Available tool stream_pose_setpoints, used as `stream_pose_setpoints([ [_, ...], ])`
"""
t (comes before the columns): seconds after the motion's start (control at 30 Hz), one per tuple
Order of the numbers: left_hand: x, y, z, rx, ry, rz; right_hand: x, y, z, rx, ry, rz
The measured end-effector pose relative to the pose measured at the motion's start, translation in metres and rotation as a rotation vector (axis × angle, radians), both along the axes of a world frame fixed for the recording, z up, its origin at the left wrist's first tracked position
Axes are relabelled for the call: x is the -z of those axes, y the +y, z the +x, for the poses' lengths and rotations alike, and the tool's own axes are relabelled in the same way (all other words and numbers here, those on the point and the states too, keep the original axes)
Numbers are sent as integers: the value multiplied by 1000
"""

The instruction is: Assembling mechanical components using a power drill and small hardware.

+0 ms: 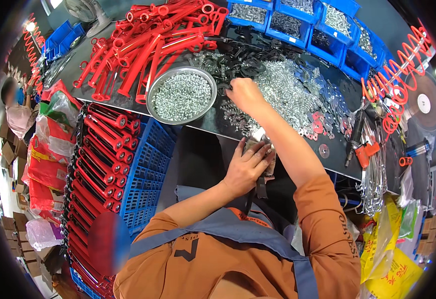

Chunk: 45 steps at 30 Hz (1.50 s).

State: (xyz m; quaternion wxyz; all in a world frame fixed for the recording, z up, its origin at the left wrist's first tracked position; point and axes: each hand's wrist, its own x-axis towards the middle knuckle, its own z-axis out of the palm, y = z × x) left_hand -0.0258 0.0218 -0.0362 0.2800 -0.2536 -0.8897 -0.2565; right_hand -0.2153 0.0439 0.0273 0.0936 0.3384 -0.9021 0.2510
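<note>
My left hand (248,167) lies over a small metal fixture (262,188) at the table's front edge, its fingers stretched out and apart. What is under its palm is hidden. Farther forward, my right hand (245,93) is closed with curled fingers beside the heap of black parts (238,57). Whatever its fingertips hold cannot be made out. Just left of it stands a round metal bowl (153,106) full of small shiny metal pieces (183,94). To its right spreads a heap of silvery springs (283,84).
Red tubular handles (148,45) are piled at the back left. More red handles (103,164) fill a blue crate (145,169) beside me. Blue parts bins (292,25) line the back; flat metal washers (324,150) lie right. A power screwdriver (358,132) hangs near an orange coiled hose (397,84).
</note>
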Motion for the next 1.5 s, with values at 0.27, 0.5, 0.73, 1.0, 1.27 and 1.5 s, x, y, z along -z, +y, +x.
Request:
stream_pose_setpoints([
  [0.27, -6, -15, 3, 242, -211, -1, -29, 62, 19, 32, -671, -559],
  [0.5, -3, -44, 25, 267, -232, 658, -4, 142, 158, 293, -832, -1001],
  [0.73, -1, -17, 1, 175, -127, 389, 47, 137, 164, 359, -673, -821],
  [1.0, 4, -20, -3, 181, -89, 482, 42, 143, 161, 270, -886, -779],
  [1.27, 2, -24, -10, 184, -127, 328, 43, 147, 162, 341, -664, -560],
  [1.5, 22, -20, -21, 250, -74, 407, 73, 148, 161, 272, -837, -911],
])
